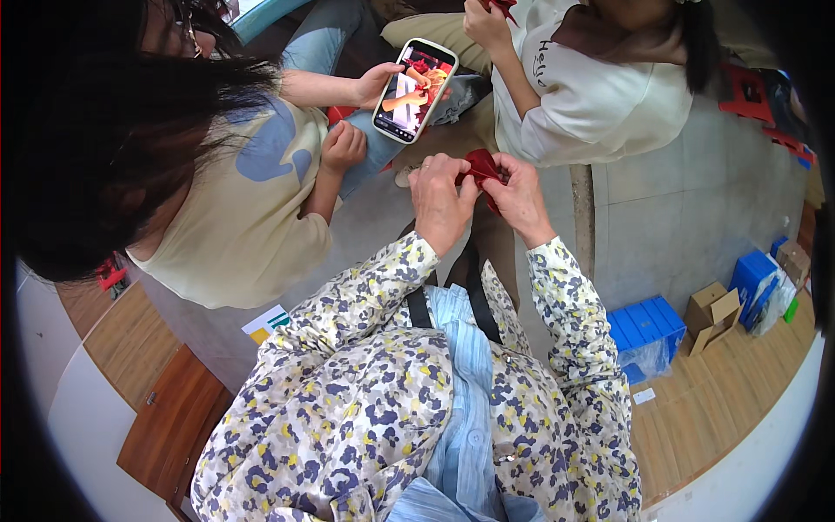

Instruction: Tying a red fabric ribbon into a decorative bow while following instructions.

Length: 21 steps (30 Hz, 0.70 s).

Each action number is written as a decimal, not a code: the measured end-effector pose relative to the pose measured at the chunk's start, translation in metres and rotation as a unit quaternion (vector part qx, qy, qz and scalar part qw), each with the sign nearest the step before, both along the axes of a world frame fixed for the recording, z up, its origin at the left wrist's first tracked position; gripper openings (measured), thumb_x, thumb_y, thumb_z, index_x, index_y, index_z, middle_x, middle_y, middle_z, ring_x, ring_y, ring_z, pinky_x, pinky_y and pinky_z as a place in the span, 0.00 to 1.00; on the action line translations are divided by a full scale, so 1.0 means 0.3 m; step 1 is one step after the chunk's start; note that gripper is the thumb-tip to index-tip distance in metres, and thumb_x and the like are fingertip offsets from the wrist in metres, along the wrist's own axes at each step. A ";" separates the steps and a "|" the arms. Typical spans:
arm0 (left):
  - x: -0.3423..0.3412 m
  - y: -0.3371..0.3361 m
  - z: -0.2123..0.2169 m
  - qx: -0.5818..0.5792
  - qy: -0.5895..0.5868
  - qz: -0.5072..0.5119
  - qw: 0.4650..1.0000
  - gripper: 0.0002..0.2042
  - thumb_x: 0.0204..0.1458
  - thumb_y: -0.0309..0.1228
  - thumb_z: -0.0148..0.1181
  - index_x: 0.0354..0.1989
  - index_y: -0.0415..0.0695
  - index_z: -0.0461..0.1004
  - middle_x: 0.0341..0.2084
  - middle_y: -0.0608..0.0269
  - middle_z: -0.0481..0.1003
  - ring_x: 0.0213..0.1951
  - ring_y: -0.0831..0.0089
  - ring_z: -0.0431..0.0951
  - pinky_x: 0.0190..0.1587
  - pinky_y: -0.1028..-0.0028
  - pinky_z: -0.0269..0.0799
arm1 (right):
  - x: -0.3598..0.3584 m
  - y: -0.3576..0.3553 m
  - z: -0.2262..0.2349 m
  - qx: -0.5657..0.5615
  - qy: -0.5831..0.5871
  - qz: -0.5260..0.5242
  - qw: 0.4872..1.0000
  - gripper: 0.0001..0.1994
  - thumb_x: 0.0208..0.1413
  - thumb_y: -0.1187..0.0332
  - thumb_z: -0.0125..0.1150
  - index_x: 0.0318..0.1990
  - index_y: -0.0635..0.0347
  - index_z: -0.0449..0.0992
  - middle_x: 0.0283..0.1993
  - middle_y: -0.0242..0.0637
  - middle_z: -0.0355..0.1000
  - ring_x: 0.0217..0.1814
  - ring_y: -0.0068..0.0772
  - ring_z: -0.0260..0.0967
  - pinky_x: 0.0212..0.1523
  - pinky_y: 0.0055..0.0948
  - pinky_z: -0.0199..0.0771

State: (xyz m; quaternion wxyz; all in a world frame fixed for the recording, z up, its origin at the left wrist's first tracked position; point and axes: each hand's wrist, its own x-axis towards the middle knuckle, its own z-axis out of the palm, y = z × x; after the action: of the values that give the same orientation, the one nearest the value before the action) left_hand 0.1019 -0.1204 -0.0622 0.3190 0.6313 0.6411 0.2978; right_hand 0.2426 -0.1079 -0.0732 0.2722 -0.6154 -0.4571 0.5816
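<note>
Both my hands are raised in front of me and pinch a dark red, shiny piece that looks like folded ribbon (481,165). My left hand (442,198) is closed on its left side, fingertips bent over it. On the other side, my right hand (522,193) grips it between thumb and fingers. A narrow red end hangs down between the hands; part of the piece is hidden by my fingers. Just beyond, a person at the left holds up a phone (416,90) whose screen shows hands working with something red.
A person in a white top (591,104) sits at the upper right, holding a similar red piece (502,7). On the right floor stand a blue crate (648,331) and an open cardboard box (711,315). A wooden cabinet (170,435) is at lower left.
</note>
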 end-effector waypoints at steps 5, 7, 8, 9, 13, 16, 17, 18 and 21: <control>-0.008 0.012 -0.022 -0.030 0.008 -0.002 1.000 0.06 0.40 0.25 0.57 0.28 0.40 0.71 0.26 0.58 0.69 0.35 0.58 0.69 0.40 0.62 0.59 | -0.003 -0.002 -0.010 -0.006 0.014 0.002 1.000 0.10 0.44 0.74 0.59 0.36 0.67 0.74 0.25 0.35 0.73 0.25 0.20 0.68 0.27 0.23 0.68; -0.017 0.010 -0.023 -0.055 -0.033 0.002 0.998 0.06 0.39 0.26 0.57 0.27 0.40 0.72 0.27 0.58 0.69 0.36 0.58 0.68 0.40 0.61 0.59 | -0.004 -0.001 -0.007 -0.006 0.025 0.006 1.000 0.10 0.44 0.74 0.59 0.36 0.67 0.74 0.25 0.34 0.73 0.25 0.19 0.67 0.28 0.23 0.68; -0.021 0.008 -0.019 -0.054 -0.034 0.001 0.998 0.06 0.39 0.26 0.57 0.27 0.40 0.72 0.27 0.58 0.69 0.36 0.58 0.68 0.40 0.61 0.59 | -0.002 -0.003 -0.005 -0.005 0.035 0.009 0.999 0.10 0.44 0.74 0.59 0.36 0.67 0.74 0.26 0.34 0.73 0.26 0.19 0.67 0.28 0.23 0.68; -0.025 0.006 -0.013 -0.051 -0.043 0.002 0.998 0.06 0.39 0.26 0.57 0.27 0.39 0.72 0.28 0.57 0.69 0.37 0.58 0.67 0.41 0.62 0.59 | 0.000 -0.006 -0.005 -0.005 0.034 0.007 0.999 0.10 0.44 0.74 0.59 0.36 0.67 0.74 0.26 0.34 0.73 0.26 0.19 0.67 0.28 0.23 0.68; -0.045 0.003 -0.003 -0.060 -0.071 0.005 0.996 0.06 0.38 0.26 0.57 0.26 0.39 0.72 0.33 0.56 0.66 0.41 0.58 0.64 0.44 0.63 0.60 | 0.002 -0.016 0.005 -0.025 0.034 0.029 0.999 0.10 0.44 0.75 0.58 0.37 0.66 0.75 0.27 0.33 0.73 0.26 0.18 0.66 0.29 0.22 0.67; -0.049 -0.003 0.005 -0.094 -0.102 0.009 0.990 0.06 0.37 0.25 0.58 0.26 0.38 0.73 0.34 0.56 0.65 0.41 0.58 0.63 0.45 0.65 0.59 | 0.008 -0.022 0.018 -0.026 0.038 0.039 0.998 0.10 0.44 0.76 0.58 0.37 0.65 0.75 0.27 0.32 0.73 0.26 0.18 0.66 0.28 0.22 0.67; -0.044 -0.007 0.013 -0.094 -0.102 0.009 0.990 0.06 0.37 0.25 0.58 0.26 0.38 0.73 0.34 0.56 0.65 0.41 0.58 0.63 0.45 0.65 0.59 | 0.010 -0.022 0.022 -0.022 0.045 0.042 0.998 0.10 0.44 0.76 0.58 0.37 0.65 0.75 0.27 0.32 0.73 0.26 0.18 0.66 0.28 0.22 0.67; -0.038 -0.013 0.026 -0.063 -0.069 0.001 0.996 0.07 0.37 0.24 0.58 0.27 0.38 0.72 0.34 0.58 0.65 0.41 0.60 0.63 0.47 0.67 0.58 | 0.013 -0.019 0.028 -0.022 0.045 0.041 0.998 0.10 0.44 0.76 0.58 0.37 0.65 0.75 0.27 0.32 0.73 0.26 0.18 0.66 0.28 0.22 0.67; -0.009 -0.015 0.059 -0.020 -0.025 -0.011 0.999 0.07 0.39 0.23 0.59 0.29 0.38 0.72 0.35 0.59 0.65 0.42 0.63 0.63 0.48 0.69 0.57 | 0.024 -0.010 0.046 -0.027 0.035 0.042 0.998 0.10 0.43 0.78 0.55 0.37 0.66 0.75 0.27 0.33 0.74 0.26 0.18 0.67 0.29 0.22 0.68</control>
State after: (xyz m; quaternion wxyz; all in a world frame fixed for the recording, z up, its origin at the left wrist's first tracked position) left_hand 0.0991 -0.1249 -0.0445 0.3510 0.6241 0.6318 0.2970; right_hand 0.2498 -0.1109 -0.0595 0.2467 -0.5821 -0.4566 0.6260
